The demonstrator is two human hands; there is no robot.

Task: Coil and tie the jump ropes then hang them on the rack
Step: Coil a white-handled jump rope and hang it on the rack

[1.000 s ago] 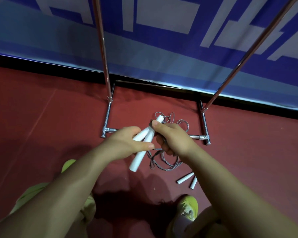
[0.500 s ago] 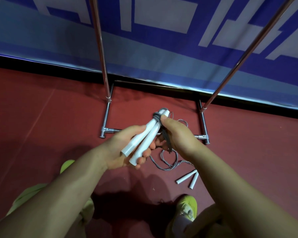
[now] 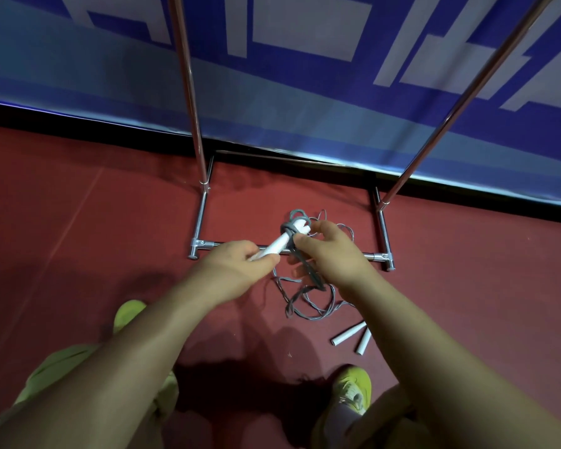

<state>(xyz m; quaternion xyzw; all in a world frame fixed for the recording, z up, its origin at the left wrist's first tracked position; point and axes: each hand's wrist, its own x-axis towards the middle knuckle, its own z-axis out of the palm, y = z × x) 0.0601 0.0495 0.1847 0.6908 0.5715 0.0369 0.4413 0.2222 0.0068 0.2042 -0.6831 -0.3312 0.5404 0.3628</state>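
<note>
Mid-frame, left hand [image 3: 237, 267] grips the white handles [image 3: 280, 243]; right hand [image 3: 329, 254] pinches the grey cord [image 3: 290, 230] wrapped near their tips, prob. mid-tie. Keep wraps snug and tension steady w/ the right; rack [image 3: 204, 202] stands behind.

- Both forearms come in bare from the bottom edge, no sleeves in sight on either.
- Left hand [image 3: 237, 270] and right hand [image 3: 334, 257]: no rings, no watch, no gloves.
- Yellow-green trousers [image 3: 78, 367] cover the left leg.
- Yellow-green sneakers: right shoe [image 3: 353, 388] with pale laces, left shoe [image 3: 128, 315] just a toe peeking out.
- A greyish sock shows above the right shoe.
</note>
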